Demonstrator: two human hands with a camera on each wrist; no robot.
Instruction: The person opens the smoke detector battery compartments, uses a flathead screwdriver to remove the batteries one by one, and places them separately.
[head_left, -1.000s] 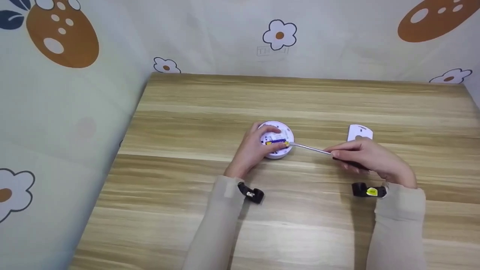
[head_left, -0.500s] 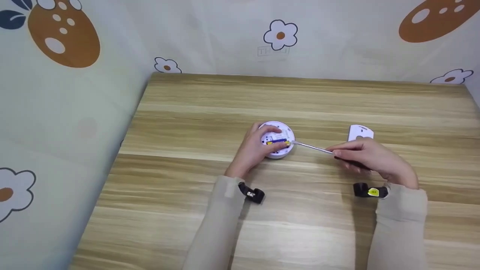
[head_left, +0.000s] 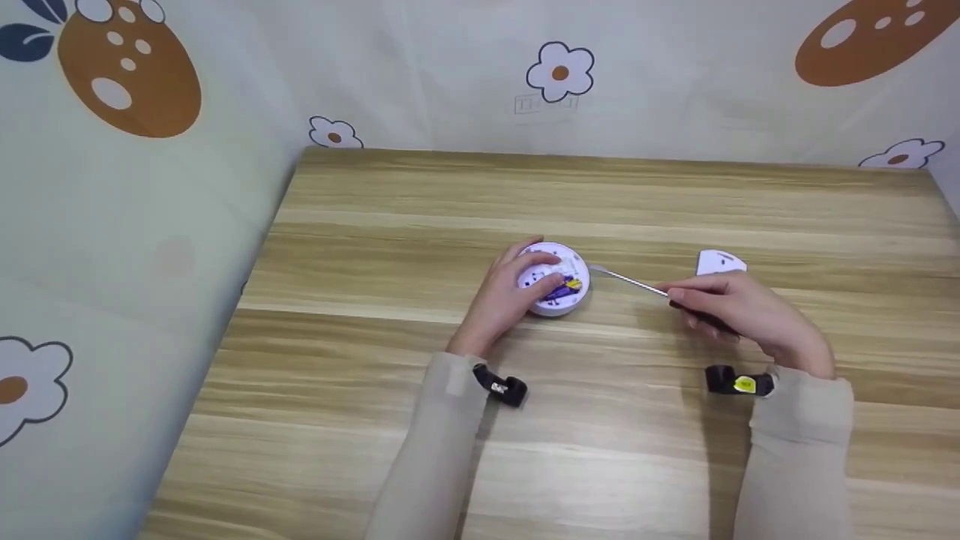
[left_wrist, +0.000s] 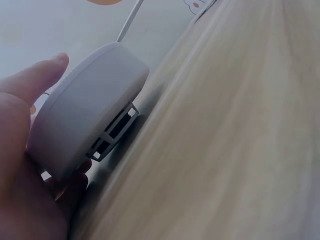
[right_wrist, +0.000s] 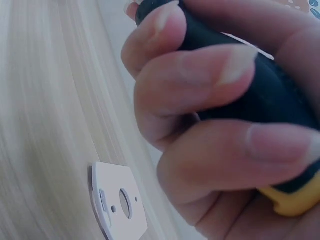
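In the head view a round white smoke alarm (head_left: 574,260) sits on the wooden table, its back facing up. A purple-and-yellow battery (head_left: 572,284) shows in its compartment, at a slant and partly covered by a thumb. My left hand (head_left: 510,289) grips the alarm from the left, fingers and thumb lying over its top. In the left wrist view the slotted vent (left_wrist: 116,131) under the alarm's body faces the tabletop. My right hand (head_left: 739,304) holds a screwdriver (head_left: 634,281) by its dark handle, which has a yellow end. The flat tip is just beside the alarm's right edge.
A white mounting plate (right_wrist: 122,195) with a round hole lies on the table beyond my right hand, partly hidden by it in the head view. The wooden table (head_left: 420,202) meets patterned cloth walls at the back and left.
The screwdriver tip has come off the battery's end and moved slightly up and right. The battery now lies at a different slant, and my left thumb has shifted up and left.
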